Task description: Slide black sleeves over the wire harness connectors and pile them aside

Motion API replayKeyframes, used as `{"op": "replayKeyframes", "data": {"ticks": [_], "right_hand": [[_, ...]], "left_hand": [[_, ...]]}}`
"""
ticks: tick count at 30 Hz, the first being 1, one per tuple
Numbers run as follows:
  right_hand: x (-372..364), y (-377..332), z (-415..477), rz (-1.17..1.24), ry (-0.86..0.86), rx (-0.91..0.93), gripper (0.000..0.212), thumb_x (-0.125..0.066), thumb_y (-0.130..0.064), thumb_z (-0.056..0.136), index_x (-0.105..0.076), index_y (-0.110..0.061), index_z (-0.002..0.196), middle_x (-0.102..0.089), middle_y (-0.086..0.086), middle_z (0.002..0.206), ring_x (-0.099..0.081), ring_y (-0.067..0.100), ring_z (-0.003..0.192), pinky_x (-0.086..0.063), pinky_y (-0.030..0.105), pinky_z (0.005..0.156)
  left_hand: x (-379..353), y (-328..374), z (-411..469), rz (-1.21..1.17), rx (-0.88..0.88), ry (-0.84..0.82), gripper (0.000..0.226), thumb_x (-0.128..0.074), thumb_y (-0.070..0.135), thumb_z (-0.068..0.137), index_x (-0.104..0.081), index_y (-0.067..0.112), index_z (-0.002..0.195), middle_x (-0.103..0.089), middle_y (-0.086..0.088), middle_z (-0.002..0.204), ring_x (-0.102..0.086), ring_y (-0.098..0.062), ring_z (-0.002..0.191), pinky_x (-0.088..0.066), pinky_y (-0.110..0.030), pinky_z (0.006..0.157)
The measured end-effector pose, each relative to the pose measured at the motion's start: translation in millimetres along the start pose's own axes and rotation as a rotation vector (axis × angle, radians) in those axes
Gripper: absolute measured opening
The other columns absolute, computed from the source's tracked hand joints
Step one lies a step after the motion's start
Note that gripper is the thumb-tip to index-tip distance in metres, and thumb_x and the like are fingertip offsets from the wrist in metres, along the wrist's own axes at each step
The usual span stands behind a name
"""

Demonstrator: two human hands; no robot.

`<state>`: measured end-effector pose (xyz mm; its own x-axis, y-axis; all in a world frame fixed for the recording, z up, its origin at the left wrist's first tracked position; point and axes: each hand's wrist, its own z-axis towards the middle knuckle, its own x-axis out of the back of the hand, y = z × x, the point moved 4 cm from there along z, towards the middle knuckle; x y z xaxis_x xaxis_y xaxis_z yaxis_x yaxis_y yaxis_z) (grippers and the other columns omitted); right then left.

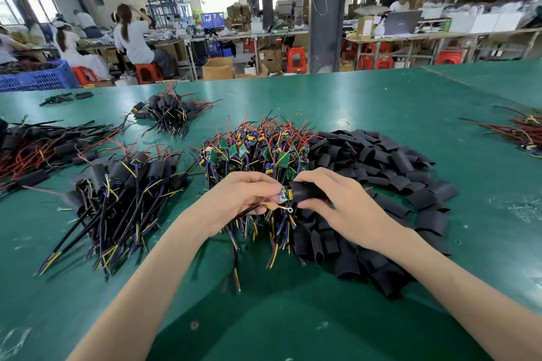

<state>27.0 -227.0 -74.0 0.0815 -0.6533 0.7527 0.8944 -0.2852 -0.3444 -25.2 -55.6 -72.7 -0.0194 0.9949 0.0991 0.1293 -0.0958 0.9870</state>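
My left hand (234,199) pinches a wire harness (284,195) by its wires, its small connector board pointing right. My right hand (337,202) grips a black sleeve (308,192) whose open end sits over the tip of that connector. Behind my hands lies a heap of bare harnesses (258,146) with green boards and red, yellow and purple wires. A big pile of loose black sleeves (390,173) spreads to the right. A pile of sleeved harnesses (126,190) lies to the left.
The green table (366,99) also bears another sleeved pile (170,111) at the back, a long bundle (38,146) at far left and red wires (522,132) at far right. People sit at benches beyond the table's far edge.
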Motion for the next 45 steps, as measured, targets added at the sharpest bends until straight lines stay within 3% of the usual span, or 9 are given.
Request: {"op": "replayKeyframes", "data": {"ticks": [2,7,9,13,21,32,36,42,45], "right_hand": [[1,1,0,-0.011,0.007,-0.007,0.035,-0.065,-0.022,0.087,-0.056,-0.010,0.119,-0.060,0.001,0.110,-0.051,0.008,0.087,-0.035,0.014,0.076],[1,5,0,-0.069,-0.022,-0.024,0.039,-0.065,-0.026,0.087,-0.055,-0.013,0.122,-0.059,0.000,0.110,-0.041,0.001,0.075,-0.033,0.018,0.071],[1,5,0,-0.080,-0.049,-0.027,0.041,-0.064,-0.028,0.088,-0.055,-0.013,0.124,-0.060,0.001,0.113,-0.056,0.014,0.088,-0.043,0.027,0.079],[1,4,1,-0.044,-0.087,-0.022,0.041,-0.063,-0.029,0.088,-0.055,-0.009,0.124,-0.062,0.005,0.113,-0.059,0.024,0.101,-0.046,0.039,0.089],[1,1,1,-0.067,-0.102,-0.008,0.039,-0.064,-0.025,0.088,-0.056,-0.010,0.123,-0.062,0.004,0.113,-0.059,0.024,0.101,-0.046,0.039,0.088],[-2,4,1,-0.117,-0.153,0.009,0.041,-0.057,-0.026,0.092,-0.052,-0.009,0.129,-0.059,0.005,0.116,-0.056,0.023,0.105,-0.043,0.034,0.091],[-1,3,0,-0.114,-0.151,0.010,0.040,-0.056,-0.026,0.093,-0.052,-0.008,0.128,-0.059,0.006,0.114,-0.056,0.025,0.104,-0.044,0.041,0.089],[-1,6,2,-0.069,-0.179,-0.034,0.042,-0.055,-0.027,0.093,-0.051,-0.008,0.130,-0.058,0.007,0.112,-0.054,0.024,0.104,-0.042,0.040,0.090],[1,7,3,-0.009,-0.189,-0.066,0.040,-0.057,-0.025,0.092,-0.053,-0.008,0.129,-0.059,0.006,0.104,-0.054,0.022,0.100,-0.041,0.037,0.090]], "left_hand": [[-1,0,-1,0.078,-0.036,0.003,0.010,-0.071,0.012,0.081,-0.072,0.017,0.073,-0.067,-0.005,0.070,-0.058,-0.010,0.062,-0.045,-0.015,0.056],[-2,2,0,0.217,-0.149,0.101,0.014,-0.070,0.012,0.083,-0.073,0.018,0.070,-0.068,-0.002,0.065,-0.054,-0.007,0.057,-0.044,-0.015,0.055],[-3,3,-1,0.249,-0.187,0.121,0.015,-0.071,0.014,0.081,-0.074,0.020,0.068,-0.068,-0.004,0.067,-0.053,-0.008,0.059,-0.044,-0.016,0.055],[-6,1,0,0.312,-0.221,0.138,0.014,-0.071,0.015,0.081,-0.074,0.020,0.068,-0.067,0.001,0.063,-0.052,-0.005,0.056,-0.043,-0.014,0.054],[-8,-1,0,0.365,-0.205,0.152,0.015,-0.071,0.017,0.081,-0.073,0.021,0.067,-0.070,0.000,0.065,-0.052,-0.005,0.055,-0.042,-0.016,0.053],[-14,3,-3,0.540,-0.341,0.200,0.014,-0.070,0.020,0.083,-0.072,0.022,0.070,-0.069,-0.002,0.064,-0.053,-0.011,0.055,-0.043,-0.024,0.057],[-19,6,-6,0.583,-0.403,0.241,0.012,-0.070,0.012,0.083,-0.071,0.015,0.071,-0.058,0.019,0.050,-0.048,0.005,0.047,-0.035,-0.007,0.054],[-25,9,-10,0.602,-0.475,0.285,0.009,-0.069,0.011,0.083,-0.073,0.013,0.075,-0.067,0.005,0.063,-0.052,0.000,0.055,-0.041,-0.012,0.061],[-26,11,-11,0.619,-0.496,0.292,0.009,-0.069,0.010,0.083,-0.073,0.014,0.076,-0.067,0.009,0.064,-0.055,0.001,0.057,-0.042,-0.011,0.064]]}}
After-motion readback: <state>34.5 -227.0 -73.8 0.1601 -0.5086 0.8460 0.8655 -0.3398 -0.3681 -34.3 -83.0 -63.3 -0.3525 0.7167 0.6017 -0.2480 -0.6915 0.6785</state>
